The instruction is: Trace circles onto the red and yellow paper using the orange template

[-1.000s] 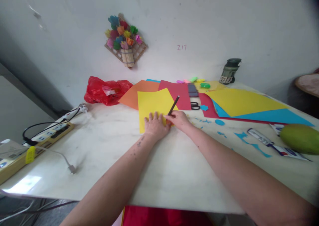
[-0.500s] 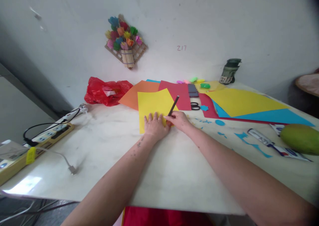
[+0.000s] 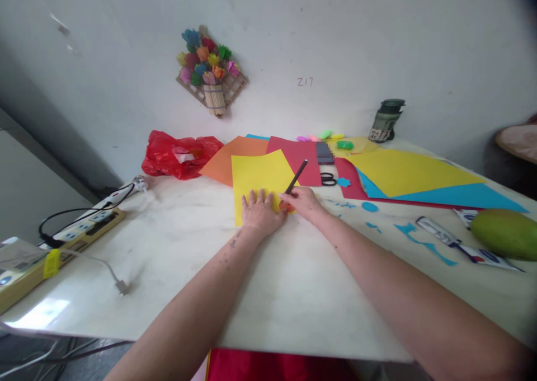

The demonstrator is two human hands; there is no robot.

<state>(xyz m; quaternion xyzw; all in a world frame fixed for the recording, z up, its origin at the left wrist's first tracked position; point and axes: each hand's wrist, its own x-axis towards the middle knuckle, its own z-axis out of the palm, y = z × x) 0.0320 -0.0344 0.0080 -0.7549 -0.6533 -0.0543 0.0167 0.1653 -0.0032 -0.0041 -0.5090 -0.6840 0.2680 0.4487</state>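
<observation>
On the left of the table (image 3: 176,258), a power strip (image 3: 84,228) and the loose end of a white cable (image 3: 122,287) were seen, with a red plastic bag (image 3: 168,157) set farther back. An orange sheet (image 3: 220,163) was partly covered by the yellow sheet (image 3: 260,171), which was laid flat in front of the person. Its lower part was pressed by the left hand (image 3: 263,216), whose fingers were spread and closed on nothing. Just beside that hand, an orange piece (image 3: 287,206) was seen at the yellow sheet's lower right, partly hidden by the fingers.

The dark pen (image 3: 297,175) was gripped by the right hand (image 3: 307,200) between thumb and fingers. Its upper end had been tilted slightly farther right than a moment earlier, and more of the orange piece had been exposed; the yellow sheet had hardly been shifted, so it was apparently being kept steady for the pen. The pen's tip was hidden, so contact could not be confirmed.

Farther right, black-handled scissors (image 3: 328,179), a jagged blue cutout (image 3: 343,182) and a blue disc (image 3: 370,206) were left lying apart from the hands, with a green fruit (image 3: 507,234) placed near the right edge.
</observation>
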